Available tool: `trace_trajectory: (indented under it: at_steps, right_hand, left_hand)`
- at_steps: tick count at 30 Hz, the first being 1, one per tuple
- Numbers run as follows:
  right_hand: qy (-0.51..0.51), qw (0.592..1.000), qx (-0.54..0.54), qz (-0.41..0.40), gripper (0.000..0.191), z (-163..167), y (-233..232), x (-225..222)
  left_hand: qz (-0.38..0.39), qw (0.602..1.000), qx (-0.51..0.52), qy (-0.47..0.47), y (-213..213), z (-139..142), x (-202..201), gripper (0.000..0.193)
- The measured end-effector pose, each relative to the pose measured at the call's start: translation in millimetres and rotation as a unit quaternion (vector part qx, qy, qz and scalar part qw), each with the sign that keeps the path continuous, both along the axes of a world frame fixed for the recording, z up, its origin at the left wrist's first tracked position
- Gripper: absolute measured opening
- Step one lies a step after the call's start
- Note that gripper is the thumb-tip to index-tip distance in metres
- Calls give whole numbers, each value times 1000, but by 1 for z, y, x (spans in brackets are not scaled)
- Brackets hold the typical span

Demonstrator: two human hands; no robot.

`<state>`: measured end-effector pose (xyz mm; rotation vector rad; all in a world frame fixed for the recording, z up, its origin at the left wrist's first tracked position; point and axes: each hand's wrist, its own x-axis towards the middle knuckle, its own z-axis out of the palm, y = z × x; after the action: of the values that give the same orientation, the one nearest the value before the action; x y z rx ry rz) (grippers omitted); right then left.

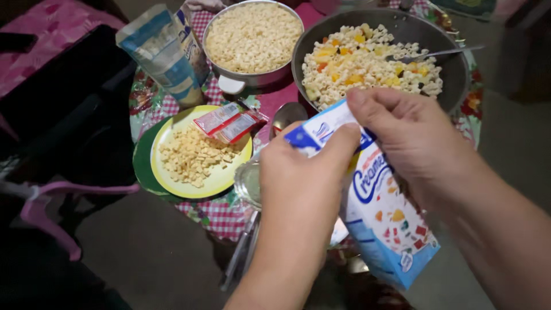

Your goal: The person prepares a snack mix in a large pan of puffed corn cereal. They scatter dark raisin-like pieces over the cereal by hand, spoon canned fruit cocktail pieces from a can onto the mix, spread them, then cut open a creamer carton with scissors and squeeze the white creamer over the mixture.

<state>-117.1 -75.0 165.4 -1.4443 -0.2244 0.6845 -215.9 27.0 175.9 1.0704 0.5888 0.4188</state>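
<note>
While my left hand (301, 183) and right hand (413, 138) pinch the carton's (384, 224) top corner taut, it stays upright. That keeps it over the tabletop's (221, 215) near edge, short of the pasta bowl (459, 69).

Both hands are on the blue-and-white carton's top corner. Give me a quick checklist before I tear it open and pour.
1. Left hand pinching carton corner: ok.
2. Right hand grip on the same top corner: ok.
3. Carton opened: cannot tell, the fingers cover the corner.
4. Carton over the big bowl of macaroni and fruit: not ok, it is held nearer the person, short of the bowl.
5. Spoon resting in the big bowl: ok.
6. Yellow plate with its sachets, left of the carton, apart from it: ok.
</note>
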Motion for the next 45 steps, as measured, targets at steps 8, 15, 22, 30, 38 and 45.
trace_trajectory:
  at_steps: [8, 15, 22, 30, 38, 45]
  right_hand:
    - [31, 992, 2, 119, 32, -16, -8, 57]
    - [26, 978, 20, 205, 33, -9, -28, 112]
    - [33, 967, 13, 253, 31, -19, -26, 124]
    - [44, 954, -118, 271, 39, -42, -3, 126]
    - [99, 909, -205, 348, 39, -85, 20, 126]
    - [56, 894, -223, 385, 35, -114, 42, 132]
  left_hand:
    - [140, 989, 25, 39, -37, -19, 46, 19]
    - [221, 975, 9, -12, -78, -21, 88, 21]
    - [286, 958, -2, 13, -97, -28, 93, 20]
    - [350, 936, -12, 33, -110, -49, 80, 21]
    - [403, 909, -102, 39, -117, -67, 72, 23]
    - [417, 905, -80, 26, -109, -65, 65, 23]
